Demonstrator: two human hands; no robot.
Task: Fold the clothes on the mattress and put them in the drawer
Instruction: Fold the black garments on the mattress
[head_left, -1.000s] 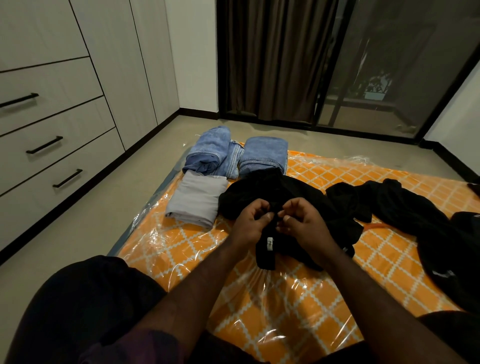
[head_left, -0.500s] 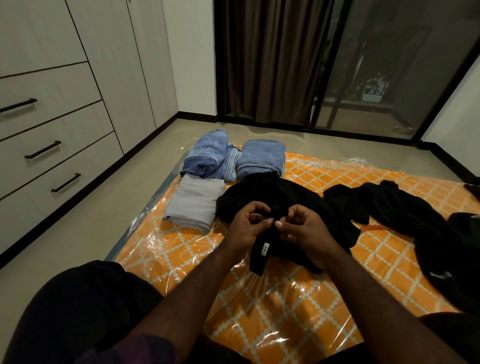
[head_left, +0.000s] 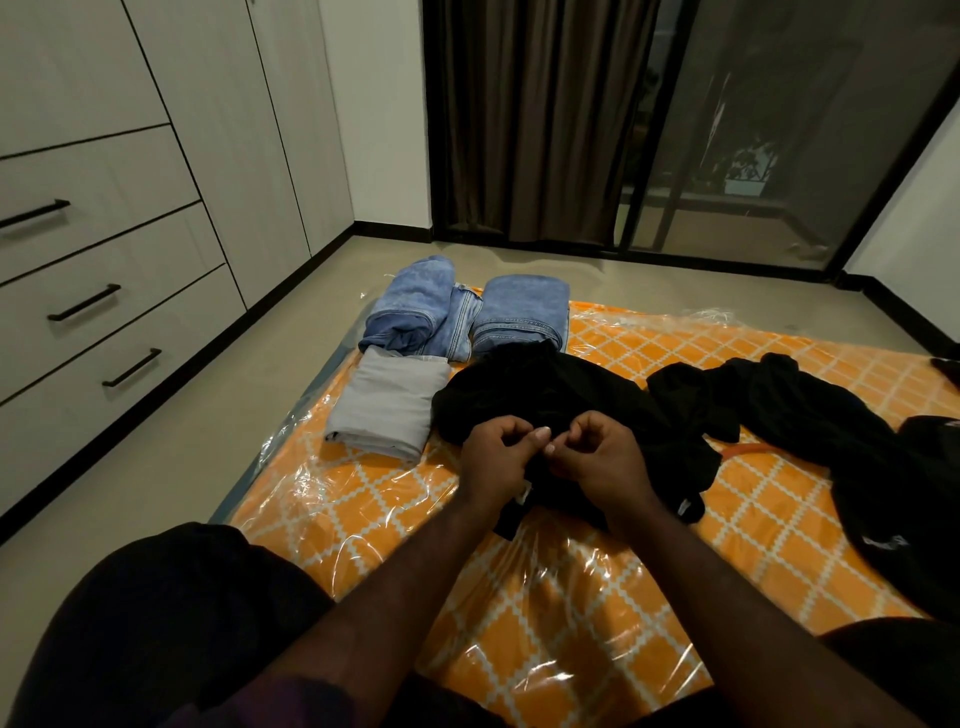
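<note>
- Your left hand (head_left: 493, 460) and right hand (head_left: 605, 460) sit side by side, thumbs nearly touching, fingers curled and pinching the near edge of a black garment (head_left: 561, 400).
- That black garment lies crumpled near the middle of the mattress (head_left: 571, 613), which is orange-patterned under clear plastic wrap.
- At the mattress's far left corner you have folded blue jeans (head_left: 522, 314) beside another folded denim piece (head_left: 415, 312), with a folded grey cloth (head_left: 387, 408) just in front of them.
- More black clothes (head_left: 831, 431) lie unfolded toward the right edge.
- The closed drawers (head_left: 104, 291) stand to your left, across the floor.
</note>
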